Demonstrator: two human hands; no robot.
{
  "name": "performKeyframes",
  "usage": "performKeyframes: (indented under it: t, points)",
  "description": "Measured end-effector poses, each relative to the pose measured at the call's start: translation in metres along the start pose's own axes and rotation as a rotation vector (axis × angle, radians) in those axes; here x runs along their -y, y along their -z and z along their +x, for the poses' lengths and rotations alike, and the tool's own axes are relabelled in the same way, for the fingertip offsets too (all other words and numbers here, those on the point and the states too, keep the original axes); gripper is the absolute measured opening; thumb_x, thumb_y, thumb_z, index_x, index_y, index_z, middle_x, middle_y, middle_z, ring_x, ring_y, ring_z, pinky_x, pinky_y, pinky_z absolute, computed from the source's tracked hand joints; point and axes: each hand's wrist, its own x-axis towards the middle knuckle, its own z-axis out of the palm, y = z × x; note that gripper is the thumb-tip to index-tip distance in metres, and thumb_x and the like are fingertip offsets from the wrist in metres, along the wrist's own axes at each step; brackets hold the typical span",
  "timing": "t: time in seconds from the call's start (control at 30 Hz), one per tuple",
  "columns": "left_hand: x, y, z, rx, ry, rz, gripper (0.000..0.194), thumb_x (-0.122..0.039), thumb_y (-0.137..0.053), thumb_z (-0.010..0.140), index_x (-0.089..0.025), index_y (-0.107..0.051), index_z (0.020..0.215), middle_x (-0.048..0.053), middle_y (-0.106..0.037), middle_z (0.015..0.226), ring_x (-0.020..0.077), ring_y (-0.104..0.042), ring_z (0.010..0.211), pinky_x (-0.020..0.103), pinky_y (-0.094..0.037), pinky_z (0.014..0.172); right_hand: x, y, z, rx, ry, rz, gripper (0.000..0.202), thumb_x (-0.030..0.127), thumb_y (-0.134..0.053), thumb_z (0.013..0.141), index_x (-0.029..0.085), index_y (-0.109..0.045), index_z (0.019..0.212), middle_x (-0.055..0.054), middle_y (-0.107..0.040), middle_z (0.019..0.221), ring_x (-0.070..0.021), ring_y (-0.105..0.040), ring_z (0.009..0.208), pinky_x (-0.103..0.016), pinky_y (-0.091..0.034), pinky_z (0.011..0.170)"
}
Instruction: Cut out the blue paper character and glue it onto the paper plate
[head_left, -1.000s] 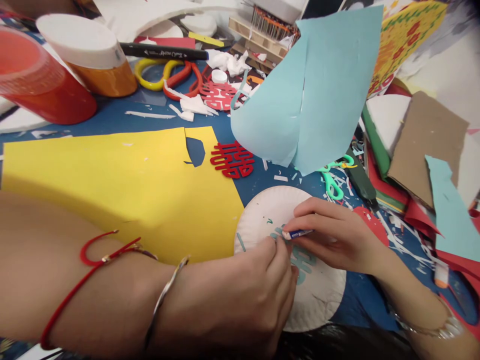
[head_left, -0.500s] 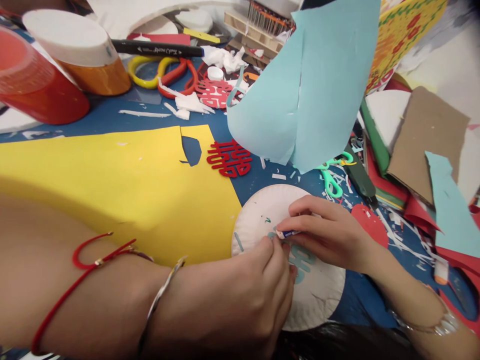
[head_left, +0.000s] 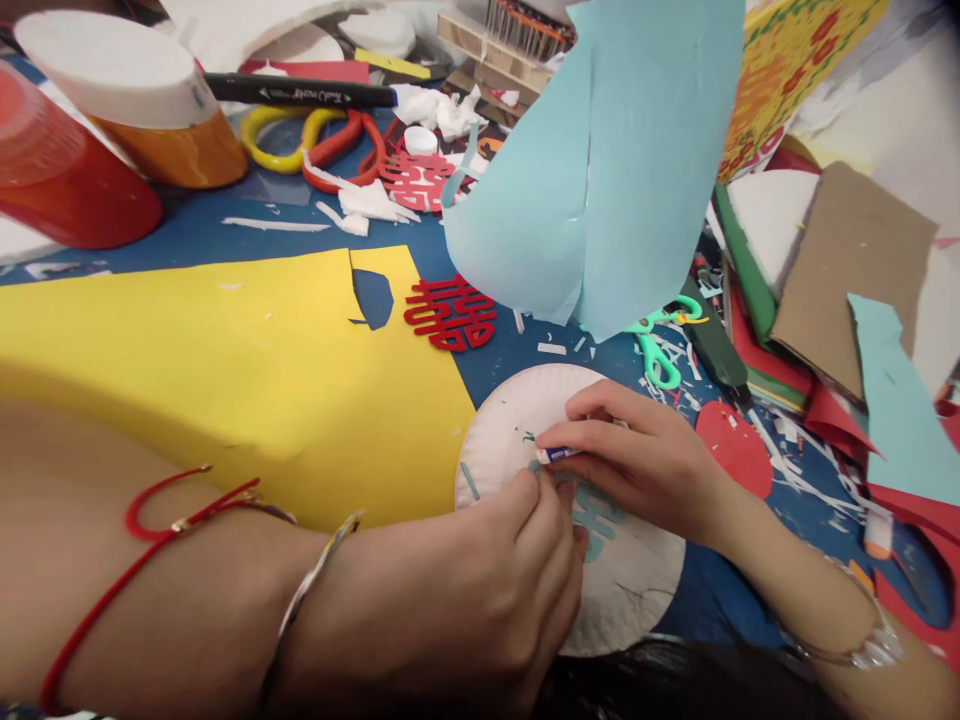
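Observation:
A white paper plate lies on the blue tabletop, with a light blue paper cut-out on it, partly covered by my hands. My right hand pinches a small eraser, white with a blue sleeve, over the plate. Right beside it, my left hand is closed, its fingertips pressed together at the cut-out's edge. What lies under those fingertips is mostly hidden. A thin blue paper strip and a small green mark show on the plate's left part.
Yellow paper spreads under my left forearm. Beyond the plate are a red cut-out, a large light blue sheet and green-handled scissors. Paint jars, red-yellow scissors and a black marker lie back left; cardboard sits right.
The whole scene has shifted slightly left in view. My right hand has moved the eraser a little leftward over the plate, toward the green mark. My left hand keeps its pose.

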Motion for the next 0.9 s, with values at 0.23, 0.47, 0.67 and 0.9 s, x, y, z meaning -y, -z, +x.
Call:
performKeyframes:
  t: [0.23,0.47,0.67,0.9]
  points:
    - [0.001,0.0,0.001,-0.034,0.033,-0.069,0.025,-0.02,-0.047,0.093,-0.013,-0.07,0.102,0.012,-0.073,0.101,0.023,-0.067,0.092,0.036,-0.054,0.076,0.0,0.015,-0.005,0.013,-0.126,0.151,0.012,0.011,-0.058,0.087,0.019,-0.062,0.096,-0.004,-0.061,0.087,-0.0153,-0.06,0.079,-0.027,-0.052,0.068]
    - [0.004,0.0,0.001,-0.033,-0.005,-0.049,0.03,-0.016,-0.042,0.093,-0.011,-0.07,0.103,0.014,-0.073,0.1,0.0232,-0.068,0.088,0.036,-0.054,0.071,-0.001,0.009,-0.004,0.046,-0.008,0.013,0.011,0.014,-0.052,0.092,0.017,-0.063,0.094,-0.005,-0.061,0.084,-0.0153,-0.059,0.073,-0.026,-0.05,0.062]
    - [0.004,0.0,0.002,-0.02,-0.025,-0.027,0.037,-0.012,-0.036,0.093,-0.01,-0.068,0.112,0.014,-0.072,0.106,0.0249,-0.068,0.093,0.039,-0.055,0.073,-0.001,0.012,-0.006,0.027,-0.034,0.072,0.011,0.014,-0.053,0.092,0.019,-0.06,0.098,-0.005,-0.062,0.087,-0.0155,-0.06,0.078,-0.026,-0.052,0.065]
    - [0.002,-0.003,-0.001,-0.041,-0.011,-0.012,0.035,-0.023,-0.043,0.094,-0.009,-0.067,0.115,0.015,-0.07,0.112,0.0287,-0.066,0.099,0.04,-0.054,0.08,-0.002,0.019,-0.008,0.107,-0.013,0.036,0.012,0.015,-0.05,0.093,0.019,-0.061,0.097,-0.006,-0.06,0.087,-0.0162,-0.059,0.077,-0.028,-0.051,0.064]
